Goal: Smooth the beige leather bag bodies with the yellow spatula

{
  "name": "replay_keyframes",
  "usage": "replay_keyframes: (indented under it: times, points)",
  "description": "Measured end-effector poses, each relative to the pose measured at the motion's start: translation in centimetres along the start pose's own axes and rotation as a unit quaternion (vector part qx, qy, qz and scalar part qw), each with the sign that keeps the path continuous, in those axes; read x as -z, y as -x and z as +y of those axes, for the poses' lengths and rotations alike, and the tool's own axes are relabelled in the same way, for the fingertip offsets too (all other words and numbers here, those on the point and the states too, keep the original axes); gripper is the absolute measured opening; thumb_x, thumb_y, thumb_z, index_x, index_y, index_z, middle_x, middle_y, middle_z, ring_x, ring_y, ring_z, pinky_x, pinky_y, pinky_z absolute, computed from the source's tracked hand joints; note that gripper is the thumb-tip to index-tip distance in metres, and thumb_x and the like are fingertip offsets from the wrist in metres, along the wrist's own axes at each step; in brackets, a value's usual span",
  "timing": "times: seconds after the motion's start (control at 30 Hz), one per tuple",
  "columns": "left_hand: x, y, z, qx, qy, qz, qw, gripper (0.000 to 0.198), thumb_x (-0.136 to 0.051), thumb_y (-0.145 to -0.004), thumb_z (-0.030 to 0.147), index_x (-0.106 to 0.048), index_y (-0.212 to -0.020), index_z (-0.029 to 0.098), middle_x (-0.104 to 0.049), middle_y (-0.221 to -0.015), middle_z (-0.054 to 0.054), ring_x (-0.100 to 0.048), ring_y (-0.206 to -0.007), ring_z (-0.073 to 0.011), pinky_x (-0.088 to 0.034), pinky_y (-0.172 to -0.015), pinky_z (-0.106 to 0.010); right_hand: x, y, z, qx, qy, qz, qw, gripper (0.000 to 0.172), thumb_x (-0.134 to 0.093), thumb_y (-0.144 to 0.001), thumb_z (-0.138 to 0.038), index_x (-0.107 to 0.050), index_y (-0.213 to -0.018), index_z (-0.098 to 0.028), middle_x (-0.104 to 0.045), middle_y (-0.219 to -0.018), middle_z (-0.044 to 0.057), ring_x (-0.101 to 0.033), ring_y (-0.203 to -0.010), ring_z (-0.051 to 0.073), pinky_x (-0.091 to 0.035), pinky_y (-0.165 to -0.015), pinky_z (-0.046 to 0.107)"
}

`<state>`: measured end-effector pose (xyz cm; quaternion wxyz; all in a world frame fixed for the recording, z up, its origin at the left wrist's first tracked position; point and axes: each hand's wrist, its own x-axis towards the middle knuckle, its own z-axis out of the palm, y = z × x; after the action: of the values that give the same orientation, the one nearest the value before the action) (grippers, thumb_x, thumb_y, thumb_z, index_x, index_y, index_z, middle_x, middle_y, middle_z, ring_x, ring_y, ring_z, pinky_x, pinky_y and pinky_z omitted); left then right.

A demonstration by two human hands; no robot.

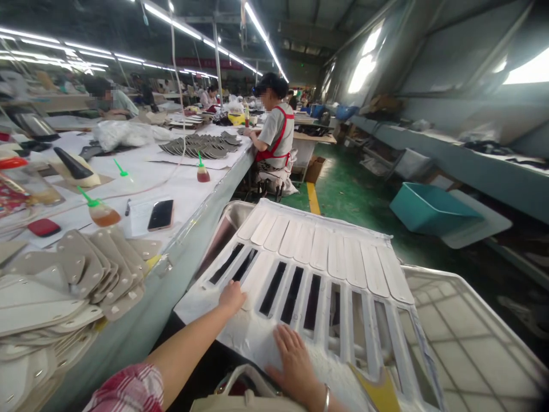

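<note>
A white die-cut sheet [326,269] lies across a bin in front of me, with long tongue-shaped pieces in its far row and dark empty slots in its near row. My left hand [232,296] is closed, its fingers curled onto the sheet's left part beside a slot. My right hand [295,356] lies flat on the near edge of the sheet, fingers stretched out, with a bracelet at the wrist.
A long worktable [184,189] on my left carries stacked beige cut pieces [64,286], glue bottles with green caps [100,210], a phone [160,215] and grey pieces. A seated person in a red apron [274,137] works farther along. A white crate [472,343] and teal tub [429,209] stand at right.
</note>
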<state>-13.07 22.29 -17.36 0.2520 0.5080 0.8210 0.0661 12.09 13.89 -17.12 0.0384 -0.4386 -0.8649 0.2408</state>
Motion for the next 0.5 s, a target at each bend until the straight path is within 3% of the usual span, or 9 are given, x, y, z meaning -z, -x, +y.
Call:
replay_keyframes:
  times: [0.3,0.5]
  points:
    - [-0.9,-2.3,1.1,0.05,-0.009,-0.021,0.998,0.038,-0.058,-0.08,0.038,-0.054,-0.107,0.011,-0.058,-0.108,-0.01,-0.056,-0.097,-0.0207,-0.044,-0.084,-0.038,0.0,0.1,0.2,0.043,-0.001,0.004,0.999,0.075,-0.059,-0.071,-0.042,-0.033,-0.138,-0.02,-0.032,-0.142,0.008,-0.023,-0.131,0.03,-0.007,-0.111,0.048]
    - [-0.6,-3.3,1.0,0.068,0.006,-0.04,0.997,0.042,-0.057,-0.081,0.042,-0.053,-0.111,0.012,-0.056,-0.113,-0.011,-0.055,-0.102,-0.0219,-0.043,-0.087,-0.04,0.9,-0.3,-0.3,0.033,0.003,-0.038,0.999,0.069,-0.061,-0.07,-0.043,-0.044,-0.132,-0.019,-0.032,-0.142,0.012,-0.024,-0.131,0.032,-0.012,-0.11,0.046]
